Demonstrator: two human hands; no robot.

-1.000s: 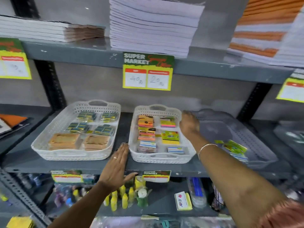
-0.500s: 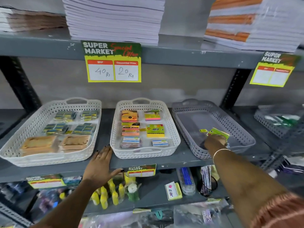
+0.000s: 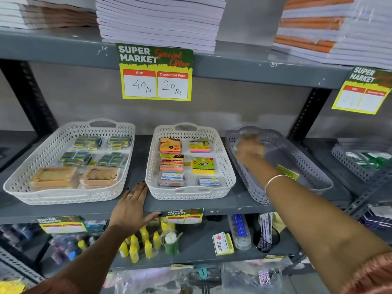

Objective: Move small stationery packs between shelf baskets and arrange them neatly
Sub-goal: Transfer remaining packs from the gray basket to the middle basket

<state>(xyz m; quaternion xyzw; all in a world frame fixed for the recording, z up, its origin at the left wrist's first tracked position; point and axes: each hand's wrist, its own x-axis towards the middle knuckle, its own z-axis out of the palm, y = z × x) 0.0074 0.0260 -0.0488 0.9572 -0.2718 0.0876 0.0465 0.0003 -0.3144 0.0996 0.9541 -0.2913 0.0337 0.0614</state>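
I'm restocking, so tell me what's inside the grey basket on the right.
One green pack lies in the grey basket. The right hand, blurred, reaches into its far end; whether it holds anything, and what the forearm covers, cannot be seen.

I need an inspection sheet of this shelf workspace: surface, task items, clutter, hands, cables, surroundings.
Surface: grey metal shelf carrying three perforated baskets.
Job's things: middle white basket holds six sticky-note packs in two columns; grey basket holds one green pack; left white basket holds small packs in rows.
Clutter: nothing seen.
Hands: left hand flat on the shelf edge; right hand blurred inside the grey basket, grasp unclear.
Cables: nothing seen.
Surroundings: notebook stacks above, price sign, yellow bottles below.
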